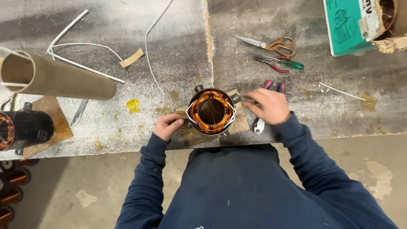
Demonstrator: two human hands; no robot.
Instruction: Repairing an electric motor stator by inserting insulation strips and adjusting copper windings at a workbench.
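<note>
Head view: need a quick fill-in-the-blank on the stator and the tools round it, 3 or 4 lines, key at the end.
1. The stator with copper windings stands on the workbench between the left hand and the ____ hand.
2. The scissors have ____ handles.
3. The screwdriver below the scissors has a ____ handle.
4. The long cardboard ____ lies at the bench's left end.

Missing words: right; orange; green; tube

Left hand and right hand flank a copper-wound stator on the workbench.
</note>
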